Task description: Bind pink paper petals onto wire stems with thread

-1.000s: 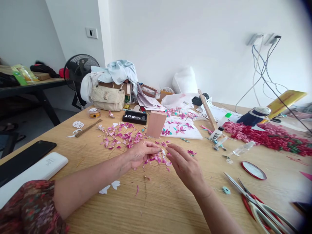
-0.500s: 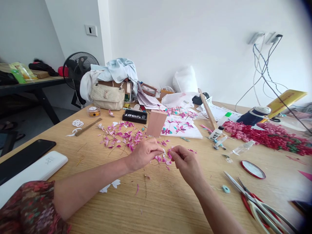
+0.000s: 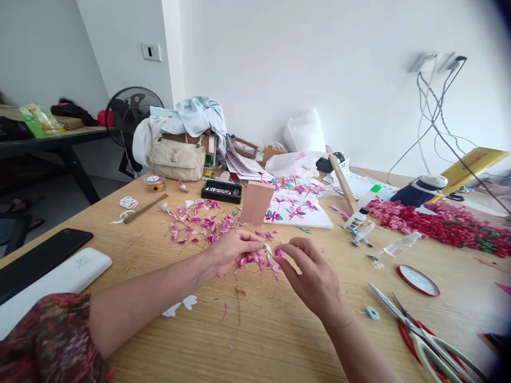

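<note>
My left hand (image 3: pixel 235 249) is closed in a pinch, and a small white petal (image 3: pixel 268 248) pokes out at its fingertips. Facing it from the right, my right hand (image 3: pixel 313 274) has its thumb and forefinger apart, with nothing clearly visible between them. Beneath and behind both hands lie loose pink and white petals (image 3: pixel 199 226), some on thin wire stems. Two white petal cut-outs (image 3: pixel 189 302) rest on the table near my left forearm. A thin stem with a small dried-looking bit (image 3: pixel 241 291) lies in front of the hands.
Large scissors (image 3: pixel 415 330) and a thread spool (image 3: pixel 372 313) lie at right, near a red-rimmed round lid (image 3: pixel 418 280). Small bottles (image 3: pixel 355 219) and red flower bunches (image 3: pixel 435 226) stand farther back. A wooden block (image 3: pixel 256 203) rises behind my hands. A white power bank (image 3: pixel 80 271) lies left.
My right hand's thumb and forefinger have parted from a pinch and drawn slightly back to the right. My left hand has shifted slightly left, still pinching. The view has shifted a little.
</note>
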`<state>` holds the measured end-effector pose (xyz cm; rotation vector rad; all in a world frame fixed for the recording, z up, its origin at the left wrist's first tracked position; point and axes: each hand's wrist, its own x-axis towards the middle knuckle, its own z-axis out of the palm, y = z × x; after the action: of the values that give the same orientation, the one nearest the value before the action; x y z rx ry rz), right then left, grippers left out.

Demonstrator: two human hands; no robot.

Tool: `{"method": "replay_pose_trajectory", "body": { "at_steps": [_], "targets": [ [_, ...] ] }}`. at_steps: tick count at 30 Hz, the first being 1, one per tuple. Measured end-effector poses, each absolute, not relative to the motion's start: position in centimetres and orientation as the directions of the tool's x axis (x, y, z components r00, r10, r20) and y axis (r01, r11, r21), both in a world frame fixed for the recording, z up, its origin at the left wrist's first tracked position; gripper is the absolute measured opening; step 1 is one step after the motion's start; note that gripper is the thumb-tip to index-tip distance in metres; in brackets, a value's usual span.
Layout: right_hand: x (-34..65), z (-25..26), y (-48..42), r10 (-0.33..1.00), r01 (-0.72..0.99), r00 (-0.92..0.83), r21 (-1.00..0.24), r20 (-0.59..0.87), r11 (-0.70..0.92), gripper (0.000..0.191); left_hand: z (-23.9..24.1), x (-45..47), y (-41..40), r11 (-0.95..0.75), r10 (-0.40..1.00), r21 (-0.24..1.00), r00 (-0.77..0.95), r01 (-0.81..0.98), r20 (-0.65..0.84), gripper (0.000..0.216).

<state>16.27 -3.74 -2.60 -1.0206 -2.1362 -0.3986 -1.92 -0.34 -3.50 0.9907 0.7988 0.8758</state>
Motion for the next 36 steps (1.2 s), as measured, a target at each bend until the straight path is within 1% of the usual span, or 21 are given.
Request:
{"method": "replay_pose_trajectory", "body": {
  "at_steps": [2, 4, 6, 9, 12, 16, 18, 20, 22, 24, 25, 27, 28, 29, 30, 31, 32, 33, 34, 35, 36],
  "targets": [
    [16.2, -2.9, -3.6, 0.568, 0.812, -0.465, 0.072, 0.679, 0.579, 0.014, -3.4, -2.0, -0.4, 0.333, 0.874, 0.908, 0.444, -0.253, -0.197, 0.023],
    [16.2, -3.2, -3.4, 0.597, 0.842, -0.465, 0.119, 0.654, 0.526, 0.017, -3.4, -2.0, -0.3, 0.349, 0.869, 0.902, 0.447, -0.253, -0.211, 0.024],
    [16.4, -3.4, -3.4, 0.607, 0.842, -0.481, 0.141, 0.632, 0.521, 0.018, -3.4, -2.0, -0.3, 0.347, 0.869, 0.903, 0.448, -0.251, -0.209, 0.024],
    [16.8, -3.7, -3.3, 0.591, 0.819, -0.507, 0.139, 0.627, 0.556, 0.022, -3.5, -2.0, -0.3, 0.332, 0.872, 0.912, 0.448, -0.240, -0.200, 0.023],
    [17.0, -4.0, -3.1, 0.565, 0.770, -0.521, 0.067, 0.640, 0.634, 0.024, -3.5, -2.1, -0.3, 0.312, 0.875, 0.925, 0.446, -0.215, -0.191, 0.023],
    [16.6, -4.0, -3.0, 0.588, 0.695, -0.507, -0.105, 0.630, 0.712, 0.023, -3.6, -2.1, -0.3, 0.268, 0.883, 0.951, 0.434, -0.156, -0.177, 0.022],
    [16.2, -3.8, -3.1, 0.646, 0.696, -0.444, -0.215, 0.621, 0.685, 0.021, -3.6, -2.0, -0.4, 0.234, 0.895, 0.965, 0.414, -0.115, -0.168, 0.020],
    [15.8, -3.7, -3.2, 0.751, 0.719, -0.319, -0.369, 0.578, 0.589, 0.019, -3.6, -1.9, -0.5, 0.165, 0.913, 0.984, 0.387, -0.063, -0.128, 0.017],
    [15.4, -3.6, -3.2, 0.867, 0.680, -0.166, -0.582, 0.470, 0.446, 0.017, -3.6, -1.7, -0.7, 0.014, 0.936, 1.000, 0.351, 0.016, -0.018, 0.013],
    [15.0, -3.7, -3.1, 0.950, 0.531, -0.061, -0.796, 0.306, 0.290, 0.019, -3.6, -1.7, -0.9, -0.226, 0.929, 0.968, 0.323, 0.104, 0.182, 0.009],
    [14.9, -3.7, -2.9, 0.974, 0.433, -0.036, -0.875, 0.221, 0.215, 0.021, -3.6, -1.7, -0.9, -0.344, 0.902, 0.928, 0.323, 0.142, 0.286, 0.009],
    [14.8, -3.7, -2.7, 0.996, 0.282, -0.033, -0.955, 0.085, 0.091, 0.024, -3.7, -1.7, -1.0, -0.503, 0.838, 0.846, 0.340, 0.178, 0.427, 0.012],
    [14.9, -3.6, -2.6, 0.998, 0.252, -0.038, -0.967, 0.040, 0.048, 0.025, -3.8, -1.7, -0.9, -0.528, 0.825, 0.829, 0.344, 0.184, 0.448, 0.012],
    [15.0, -3.5, -2.5, 0.999, 0.253, -0.040, -0.967, 0.018, 0.027, 0.026, -3.9, -1.7, -0.9, -0.512, 0.836, 0.839, 0.333, 0.184, 0.437, 0.012],
    [15.2, -3.3, -2.5, 0.999, 0.287, -0.028, -0.957, 0.027, 0.034, 0.026, -3.9, -1.7, -0.8, -0.459, 0.865, 0.871, 0.311, 0.175, 0.393, 0.010],
    [15.5, -3.1, -2.6, 0.997, 0.354, -0.001, -0.933, 0.073, 0.068, 0.025, -4.0, -1.7, -0.6, -0.369, 0.904, 0.917, 0.287, 0.149, 0.318, 0.008],
    [15.8, -2.9, -2.7, 0.986, 0.446, 0.036, -0.886, 0.160, 0.127, 0.024, -4.0, -1.8, -0.5, -0.253, 0.937, 0.962, 0.271, 0.100, 0.219, 0.007],
    [16.0, -2.7, -2.9, 0.956, 0.548, 0.063, -0.811, 0.286, 0.207, 0.022, -4.0, -1.8, -0.4, -0.124, 0.957, 0.992, 0.268, 0.031, 0.111, 0.006],
    [16.3, -2.5, -3.1, 0.901, 0.641, 0.054, -0.707, 0.430, 0.299, 0.018, -4.0, -1.8, -0.3, 0.006, 0.959, 0.999, 0.284, -0.046, 0.008, 0.008],
    [16.5, -2.4, -3.3, 0.828, 0.711, -0.001, -0.582, 0.561, 0.395, 0.015, -4.0, -1.8, -0.3, 0.119, 0.946, 0.985, 0.315, -0.121, -0.076, 0.011],
    [16.6, -2.3, -3.5, 0.749, 0.751, -0.094, -0.447, 0.656, 0.485, 0.014, -3.9, -1.8, -0.2, 0.207, 0.928, 0.961, 0.349, -0.185, -0.132, 0.015]
  ]
}}
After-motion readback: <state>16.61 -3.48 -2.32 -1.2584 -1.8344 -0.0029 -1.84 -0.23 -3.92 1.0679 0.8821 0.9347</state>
